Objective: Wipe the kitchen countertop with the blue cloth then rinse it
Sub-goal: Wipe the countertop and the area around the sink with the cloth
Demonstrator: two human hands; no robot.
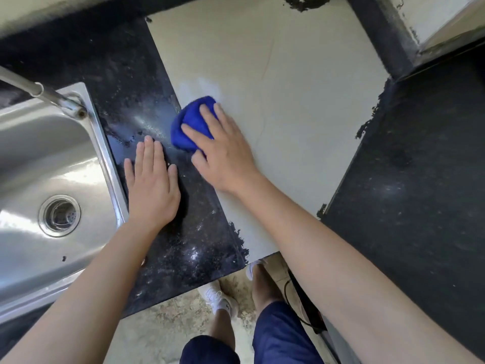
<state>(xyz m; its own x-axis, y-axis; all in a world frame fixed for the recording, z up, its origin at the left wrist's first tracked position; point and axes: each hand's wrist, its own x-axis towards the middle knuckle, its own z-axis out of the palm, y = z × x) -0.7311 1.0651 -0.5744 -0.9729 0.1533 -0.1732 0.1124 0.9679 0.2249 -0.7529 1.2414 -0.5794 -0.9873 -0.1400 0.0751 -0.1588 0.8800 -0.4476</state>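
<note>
A bunched blue cloth (189, 124) lies on the countertop where the black speckled stone (136, 106) meets a pale grey slab (288, 101). My right hand (223, 151) presses down on the cloth, fingers spread over its top and thumb at its near side. My left hand (151, 185) rests flat on the black stone just left of the cloth, fingers straight, holding nothing. A wet sheen shows on the stone beside the cloth.
A steel sink (86, 122) with a round drain (59, 215) lies to the left, a metal tap spout (39, 91) reaching over it. Another black counter section (420, 179) stands to the right. My legs and white shoes (217, 298) are on the floor below.
</note>
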